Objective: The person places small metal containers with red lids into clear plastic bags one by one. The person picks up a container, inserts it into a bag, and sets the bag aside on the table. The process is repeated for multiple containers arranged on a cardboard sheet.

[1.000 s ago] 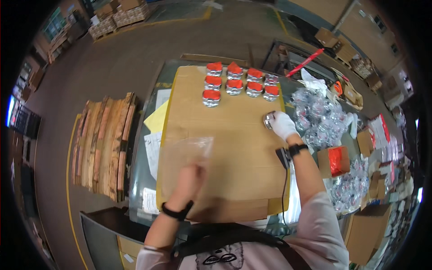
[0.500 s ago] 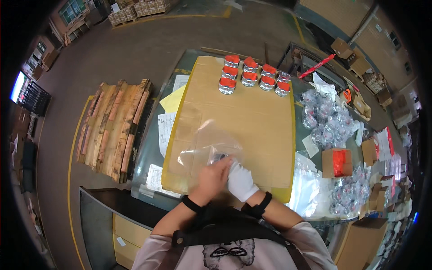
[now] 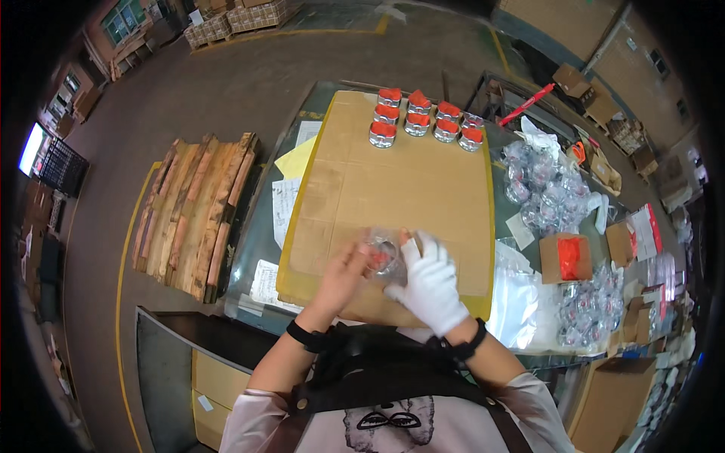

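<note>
Head view: left hand (image 3: 343, 275) and gloved right hand (image 3: 430, 283) grip the clear bag (image 3: 383, 251) between them.

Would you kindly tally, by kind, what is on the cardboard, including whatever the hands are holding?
Clear bag, held by left hand and right hand: 1
Bagged jar: 1
Standing jars at the far end of the cardboard: 9
Total: 11
</note>
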The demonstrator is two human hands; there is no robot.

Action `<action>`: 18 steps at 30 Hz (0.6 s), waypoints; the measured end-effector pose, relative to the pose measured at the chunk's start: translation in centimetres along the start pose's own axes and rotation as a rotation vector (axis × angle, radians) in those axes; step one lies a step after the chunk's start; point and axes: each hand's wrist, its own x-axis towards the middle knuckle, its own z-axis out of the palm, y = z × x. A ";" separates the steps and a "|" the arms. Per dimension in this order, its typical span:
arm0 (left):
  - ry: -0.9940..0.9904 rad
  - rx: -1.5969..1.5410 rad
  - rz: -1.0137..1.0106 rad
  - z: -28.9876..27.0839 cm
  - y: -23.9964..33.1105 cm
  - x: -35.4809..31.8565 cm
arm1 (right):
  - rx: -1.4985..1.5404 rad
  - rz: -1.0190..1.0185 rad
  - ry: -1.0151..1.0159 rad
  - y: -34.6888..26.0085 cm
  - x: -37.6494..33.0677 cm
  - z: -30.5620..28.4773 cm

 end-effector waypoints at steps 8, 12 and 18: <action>0.076 1.263 0.255 -0.8 -4.7 0.3 | 0.525 0.175 -0.201 2.0 -1.9 6.2; 0.185 1.026 0.467 -0.5 -4.7 -0.7 | -0.314 -0.229 -0.421 1.4 -1.6 4.8; 0.126 1.204 0.373 -0.7 -7.5 -0.2 | 0.070 -0.263 -0.469 3.2 2.5 8.4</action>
